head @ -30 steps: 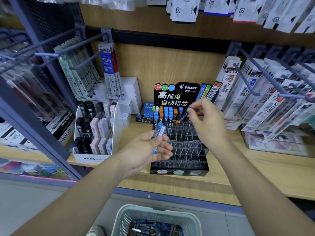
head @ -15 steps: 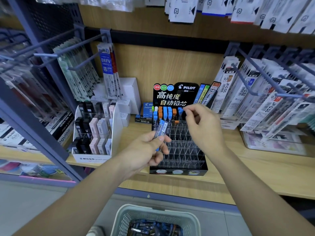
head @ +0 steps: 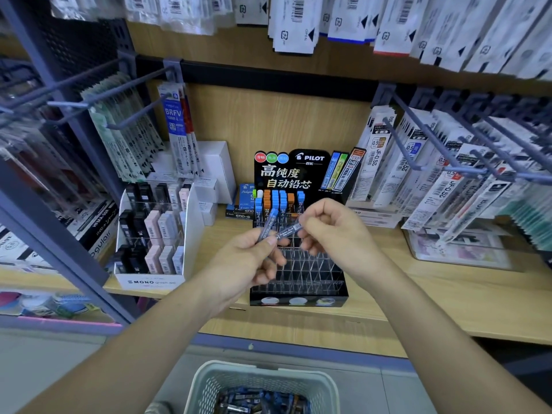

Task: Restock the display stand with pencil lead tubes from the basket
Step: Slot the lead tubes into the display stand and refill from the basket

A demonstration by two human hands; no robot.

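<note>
The black Pilot display stand [head: 298, 294] sits on the wooden shelf, its back row holding blue and orange lead tubes [head: 279, 201], its clear front slots bare. My left hand [head: 248, 264] holds a blue-capped lead tube [head: 268, 227] upright between thumb and fingers. My right hand [head: 334, 231] pinches the end of a second lead tube [head: 288, 230] that lies sideways between both hands, in front of the stand. Below, the pale green basket [head: 209, 380] holds several more tubes.
A white Mono eraser box [head: 149, 282] stands left of the stand. Packs of refills hang from metal hooks [head: 418, 144] at right and left. A clear tray [head: 457, 252] sits on the shelf at right. Small boxes stand behind the stand.
My right hand came back from the stand's back row toward my left hand and now pinches a second tube lying sideways. My left hand rose slightly with its tube.
</note>
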